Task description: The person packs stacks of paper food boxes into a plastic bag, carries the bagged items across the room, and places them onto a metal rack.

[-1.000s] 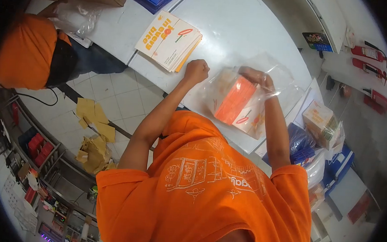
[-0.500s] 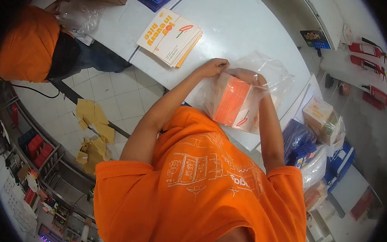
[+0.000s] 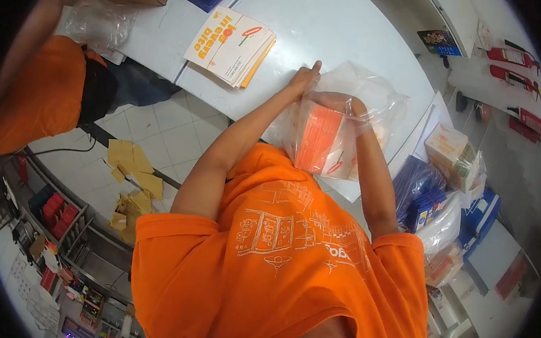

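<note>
Head view: clear plastic bag on white table, orange-and-white stack inside, near the torso. Stack's orange strip runs roughly away from the body, far end toward the hands. Right hand is nearer, seen through film at that far end, fingers bent; grip unclear. Left hand is just beyond the far-left corner, fingers curled, thumb sticking out; can't tell if it pinches film. Printed "in every bite" stack lies farther off, left of the bag.
</note>
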Demonstrator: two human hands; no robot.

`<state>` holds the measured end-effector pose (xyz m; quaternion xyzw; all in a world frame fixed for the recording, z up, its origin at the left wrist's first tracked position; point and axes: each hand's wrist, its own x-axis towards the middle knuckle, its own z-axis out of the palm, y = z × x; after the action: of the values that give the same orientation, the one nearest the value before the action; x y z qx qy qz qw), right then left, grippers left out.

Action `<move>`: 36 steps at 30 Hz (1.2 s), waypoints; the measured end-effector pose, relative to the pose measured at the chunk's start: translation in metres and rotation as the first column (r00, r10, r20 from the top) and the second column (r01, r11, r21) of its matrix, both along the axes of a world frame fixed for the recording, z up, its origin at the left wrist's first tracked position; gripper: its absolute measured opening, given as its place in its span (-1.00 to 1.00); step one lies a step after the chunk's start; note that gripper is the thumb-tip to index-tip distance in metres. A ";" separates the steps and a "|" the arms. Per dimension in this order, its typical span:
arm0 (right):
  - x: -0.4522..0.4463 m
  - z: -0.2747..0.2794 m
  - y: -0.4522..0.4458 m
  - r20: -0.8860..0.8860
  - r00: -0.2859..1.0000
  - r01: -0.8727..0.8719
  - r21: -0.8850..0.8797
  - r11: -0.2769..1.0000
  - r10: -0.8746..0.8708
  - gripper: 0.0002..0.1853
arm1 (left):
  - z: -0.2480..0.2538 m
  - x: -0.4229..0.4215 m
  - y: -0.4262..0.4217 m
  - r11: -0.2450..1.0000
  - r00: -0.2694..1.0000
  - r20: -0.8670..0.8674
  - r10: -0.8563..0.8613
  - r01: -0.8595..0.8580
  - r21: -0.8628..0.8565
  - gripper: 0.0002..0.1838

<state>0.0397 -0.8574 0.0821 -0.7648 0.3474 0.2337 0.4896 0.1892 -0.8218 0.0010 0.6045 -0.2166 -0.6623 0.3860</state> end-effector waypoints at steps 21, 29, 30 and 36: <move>-0.126 0.104 0.037 -0.349 0.871 -0.031 -0.741 0.671 -0.345 -0.54 | 0.192 -0.039 0.042 0.443 0.602 0.782 0.161 0.663 -0.603 -0.81; -0.185 0.225 0.151 -0.223 0.800 0.356 -0.571 0.740 -0.557 -0.53 | 0.248 -0.012 0.093 0.576 0.839 0.192 -0.509 0.498 -0.648 -0.91; -0.182 0.232 0.156 -0.166 0.844 0.315 -0.616 0.722 -0.510 -0.57 | 0.263 -0.004 0.099 0.612 0.830 0.068 -0.554 0.461 -0.642 -0.92; -0.194 0.274 0.139 -0.054 0.898 0.223 -0.800 0.557 -0.436 -0.66 | 0.308 0.014 0.086 0.641 0.834 -0.088 -0.545 0.347 -0.685 -0.83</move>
<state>-0.1544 -0.7185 0.3560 -0.7850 0.6088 0.0567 0.0992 0.2037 -0.7355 0.3089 0.2586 -0.5154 -0.7016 0.4186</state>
